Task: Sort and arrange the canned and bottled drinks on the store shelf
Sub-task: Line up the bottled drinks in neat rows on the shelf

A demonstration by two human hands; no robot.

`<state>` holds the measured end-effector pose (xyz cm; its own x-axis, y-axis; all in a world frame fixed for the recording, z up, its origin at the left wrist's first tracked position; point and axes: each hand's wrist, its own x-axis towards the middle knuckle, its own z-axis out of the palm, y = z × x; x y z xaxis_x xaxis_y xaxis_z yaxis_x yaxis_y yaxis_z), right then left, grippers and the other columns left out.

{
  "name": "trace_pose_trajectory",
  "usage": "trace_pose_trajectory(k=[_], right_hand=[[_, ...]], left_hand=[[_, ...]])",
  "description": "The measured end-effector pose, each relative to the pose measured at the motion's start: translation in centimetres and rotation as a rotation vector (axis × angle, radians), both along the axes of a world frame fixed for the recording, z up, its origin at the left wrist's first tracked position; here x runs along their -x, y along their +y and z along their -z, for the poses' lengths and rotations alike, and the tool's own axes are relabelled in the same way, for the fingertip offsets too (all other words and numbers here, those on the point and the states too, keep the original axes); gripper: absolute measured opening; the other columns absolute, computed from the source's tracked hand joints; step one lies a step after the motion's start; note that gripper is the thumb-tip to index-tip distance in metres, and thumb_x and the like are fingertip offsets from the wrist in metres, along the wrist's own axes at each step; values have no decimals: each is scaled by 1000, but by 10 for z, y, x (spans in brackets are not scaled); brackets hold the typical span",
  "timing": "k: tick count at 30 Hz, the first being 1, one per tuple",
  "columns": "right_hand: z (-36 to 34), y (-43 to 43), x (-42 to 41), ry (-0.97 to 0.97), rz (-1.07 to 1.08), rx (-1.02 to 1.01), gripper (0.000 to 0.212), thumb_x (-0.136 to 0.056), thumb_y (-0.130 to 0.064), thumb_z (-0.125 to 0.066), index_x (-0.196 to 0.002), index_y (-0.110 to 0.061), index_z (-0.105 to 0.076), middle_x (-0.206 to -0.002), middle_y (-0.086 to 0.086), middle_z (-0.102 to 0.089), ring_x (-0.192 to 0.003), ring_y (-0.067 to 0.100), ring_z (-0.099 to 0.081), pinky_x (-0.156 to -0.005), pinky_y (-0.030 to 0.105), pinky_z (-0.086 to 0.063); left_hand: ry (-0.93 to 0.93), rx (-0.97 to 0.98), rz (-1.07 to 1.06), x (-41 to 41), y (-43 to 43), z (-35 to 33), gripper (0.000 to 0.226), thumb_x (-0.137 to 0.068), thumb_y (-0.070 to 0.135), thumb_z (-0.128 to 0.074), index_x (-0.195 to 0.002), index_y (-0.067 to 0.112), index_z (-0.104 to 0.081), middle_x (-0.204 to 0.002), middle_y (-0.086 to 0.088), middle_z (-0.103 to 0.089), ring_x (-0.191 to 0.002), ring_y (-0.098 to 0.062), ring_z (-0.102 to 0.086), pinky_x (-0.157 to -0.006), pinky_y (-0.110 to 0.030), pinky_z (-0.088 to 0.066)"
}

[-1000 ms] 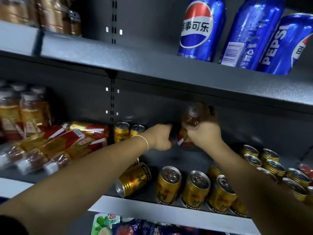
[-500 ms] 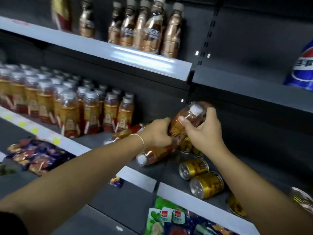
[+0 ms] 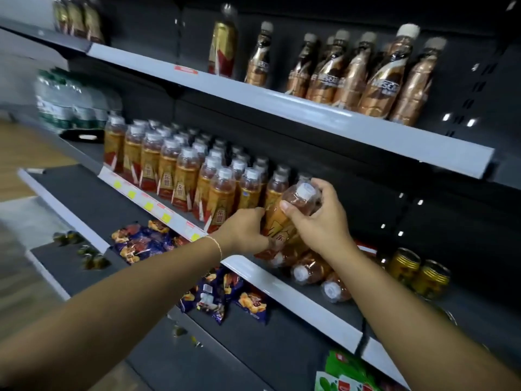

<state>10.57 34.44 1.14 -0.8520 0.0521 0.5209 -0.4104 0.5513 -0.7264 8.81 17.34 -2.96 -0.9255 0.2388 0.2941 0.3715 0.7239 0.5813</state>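
Note:
An orange tea bottle (image 3: 284, 213) with a white cap is held tilted at the right end of the rows of standing tea bottles (image 3: 180, 173) on the middle shelf (image 3: 282, 283). My right hand (image 3: 321, 218) grips its neck and shoulder. My left hand (image 3: 245, 232) holds its lower part from the left. Under my hands, several more tea bottles (image 3: 313, 272) lie on their sides. Two gold cans (image 3: 417, 275) stand further right on the same shelf.
Brown coffee bottles (image 3: 361, 77) stand on the upper shelf (image 3: 310, 111). Snack packets (image 3: 141, 244) lie on the lower shelves, and a green packet (image 3: 344, 373) is at the bottom. Water bottles (image 3: 67, 103) stand at the far left.
The view has swung left, away from the Pepsi cans and gold cans. Both hands have carried the tea bottle left from the can section to the end of the standing tea bottle rows.

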Motion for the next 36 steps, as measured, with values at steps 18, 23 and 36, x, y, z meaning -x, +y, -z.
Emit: trace_pose_trajectory(k=[18, 23, 36], right_hand=[[30, 28, 100, -244, -64, -326, 55, -77, -41, -81, -125, -29, -59, -123, -8, -61, -111, 11, -59, -94, 33, -53], [53, 59, 111, -345, -35, -390, 38, -81, -36, -78, -114, -24, -66, -98, -9, -65, -91, 8, -65, -89, 33, -56], [104, 67, 103, -126, -8, -586, 22, -94, -31, -60, -108, -20, -71, -116, -2, -59, -112, 19, -48, -89, 22, -31]], left_hand=[[-224, -270, -219, 84, 9, 51, 65, -77, 47, -78, -125, 14, -50, -119, -2, -62, -110, -21, -59, -96, -34, -50], [-196, -151, -299, 99, 26, 62, 69, -77, 49, -76, -128, 12, -48, -127, -12, -48, -112, -28, -54, -103, -35, -43], [-54, 7, -367, 113, 41, 62, 46, -79, 33, -78, -91, 11, -39, -101, -15, -65, -95, -33, -64, -68, -28, -43]])
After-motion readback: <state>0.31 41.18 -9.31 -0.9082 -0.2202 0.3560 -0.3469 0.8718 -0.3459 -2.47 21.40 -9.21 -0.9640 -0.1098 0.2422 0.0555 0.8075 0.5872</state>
